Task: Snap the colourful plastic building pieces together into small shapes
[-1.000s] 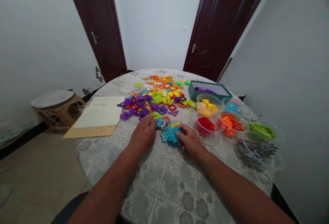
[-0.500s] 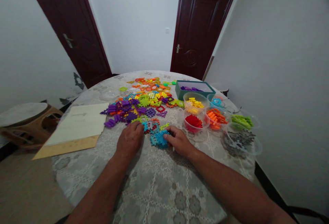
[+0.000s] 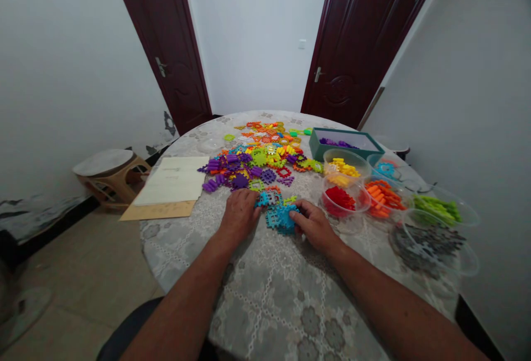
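Note:
A small heap of blue interlocking plastic pieces (image 3: 279,217) lies on the round table (image 3: 265,294) between my hands. My left hand (image 3: 240,213) rests knuckles up at the heap's left edge, fingers curled down on the cloth and touching the pieces. My right hand (image 3: 314,224) lies at the heap's right side, fingers bent against the blue pieces. A wide spread of mixed pieces (image 3: 259,156), purple, orange, yellow and green, lies just beyond.
Clear bowls stand at right with red (image 3: 340,199), yellow (image 3: 343,168), orange (image 3: 380,195), green (image 3: 437,209) and grey (image 3: 427,239) pieces. A teal box (image 3: 344,141) holds purple ones. Papers (image 3: 170,181) lie at left. A stool (image 3: 108,176) stands beside the table; two dark doors behind.
The camera swung right then back left. Both hands stay at the blue heap, fingers shifting slightly against the pieces.

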{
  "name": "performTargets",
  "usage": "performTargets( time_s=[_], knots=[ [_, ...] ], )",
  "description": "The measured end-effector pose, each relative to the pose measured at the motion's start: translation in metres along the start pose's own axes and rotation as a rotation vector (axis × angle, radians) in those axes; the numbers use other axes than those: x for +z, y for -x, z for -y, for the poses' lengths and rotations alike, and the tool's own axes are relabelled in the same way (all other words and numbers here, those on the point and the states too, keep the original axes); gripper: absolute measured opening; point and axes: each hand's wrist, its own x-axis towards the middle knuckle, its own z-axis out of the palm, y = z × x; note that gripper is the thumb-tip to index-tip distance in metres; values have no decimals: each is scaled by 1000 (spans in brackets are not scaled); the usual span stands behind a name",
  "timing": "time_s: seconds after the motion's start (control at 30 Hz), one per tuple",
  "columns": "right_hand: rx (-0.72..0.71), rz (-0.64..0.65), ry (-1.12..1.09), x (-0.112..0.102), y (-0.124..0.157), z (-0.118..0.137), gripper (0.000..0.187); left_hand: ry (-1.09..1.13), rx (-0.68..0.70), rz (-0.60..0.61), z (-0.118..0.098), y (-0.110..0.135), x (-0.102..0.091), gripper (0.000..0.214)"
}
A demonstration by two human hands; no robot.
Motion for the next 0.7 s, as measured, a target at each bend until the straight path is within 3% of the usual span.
performTargets(
  time_s=[0.3, 0.5, 0.7],
  knots=[
    [-2, -1, -2, -1, 0, 1, 25, 17, -3, 66, -8, 0, -10, 8],
    [5, -2, -3, -1, -1, 2, 26, -53, 9, 90, -11, 0, -12, 33],
    [19, -15, 0, -1, -1, 1, 27, -100, 5, 88, -12, -1, -13, 17]
  ],
)
